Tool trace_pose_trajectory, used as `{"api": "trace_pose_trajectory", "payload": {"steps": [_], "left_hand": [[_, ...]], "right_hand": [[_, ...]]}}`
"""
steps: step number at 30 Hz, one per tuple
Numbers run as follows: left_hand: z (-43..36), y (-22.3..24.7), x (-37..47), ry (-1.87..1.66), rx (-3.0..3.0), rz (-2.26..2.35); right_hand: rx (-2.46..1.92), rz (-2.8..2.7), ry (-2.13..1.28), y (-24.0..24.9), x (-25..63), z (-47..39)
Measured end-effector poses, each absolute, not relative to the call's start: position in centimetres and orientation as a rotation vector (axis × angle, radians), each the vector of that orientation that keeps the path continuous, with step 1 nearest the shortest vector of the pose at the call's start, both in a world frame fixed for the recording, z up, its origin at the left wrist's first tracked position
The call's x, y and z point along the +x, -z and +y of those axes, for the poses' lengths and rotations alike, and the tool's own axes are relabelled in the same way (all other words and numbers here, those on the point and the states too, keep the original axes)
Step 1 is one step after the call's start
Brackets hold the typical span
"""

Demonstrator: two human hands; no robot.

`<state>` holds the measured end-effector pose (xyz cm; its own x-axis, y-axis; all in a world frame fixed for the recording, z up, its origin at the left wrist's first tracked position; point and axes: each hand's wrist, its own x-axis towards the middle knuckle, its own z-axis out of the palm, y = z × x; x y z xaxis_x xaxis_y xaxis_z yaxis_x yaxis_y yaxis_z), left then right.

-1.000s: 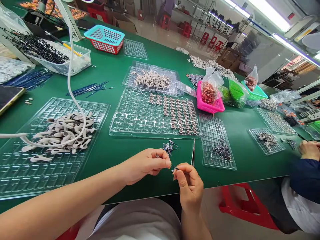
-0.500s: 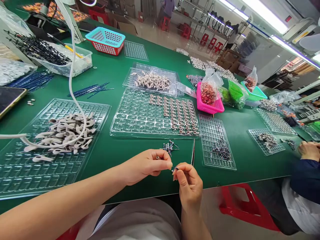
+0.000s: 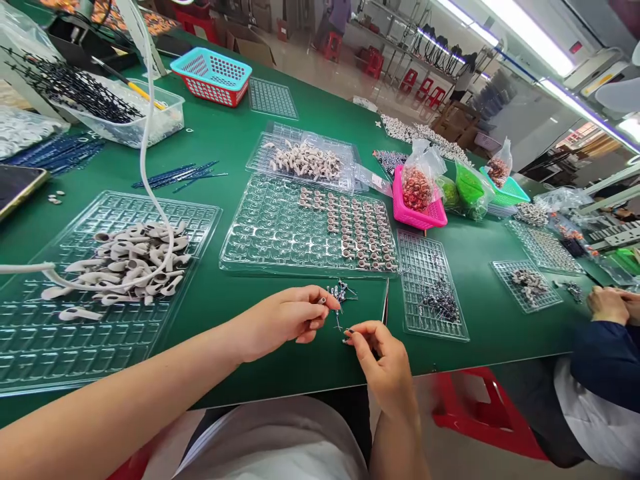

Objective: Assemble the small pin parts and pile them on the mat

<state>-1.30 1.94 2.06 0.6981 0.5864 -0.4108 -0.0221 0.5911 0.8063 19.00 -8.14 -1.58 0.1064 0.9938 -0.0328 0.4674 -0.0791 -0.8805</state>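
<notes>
My left hand is closed, with the round end of a small greyish earbud shell showing between its curled fingers. Just below its fingertips is a thin wired part; I cannot tell whether it hangs from them or lies on the table. My right hand pinches a small dark electronic part between thumb and forefinger, its details too tiny to make out. A little heap of wired parts lies beyond the hands. Dark tweezers rest just past my right hand.
Ahead sits a clear tray partly filled with earbud pieces. Grey shells are piled on a tray at left, under a white cable. Dark parts lie on a right-hand tray. Beyond stands a pink basket; a co-worker's hands are far right.
My hands have moved apart: the left has drawn back slightly up and left, uncovering the wired part below its fingertips. The right keeps its pinch on the dark part.
</notes>
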Motion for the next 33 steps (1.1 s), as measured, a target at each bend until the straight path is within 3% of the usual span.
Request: {"api": "trace_pose_trajectory", "payload": {"steps": [13,33], "left_hand": [[0.7,-0.3,-0.2,-0.542,1.361,0.863],[0.4,-0.3,-0.1,-0.519,1.268,0.801]], "right_hand": [[-1.387,-1.202,-0.497,3.8,16.6,-8.3],[-1.415,-1.280,-0.474,4.1,16.4,-8.2]]}}
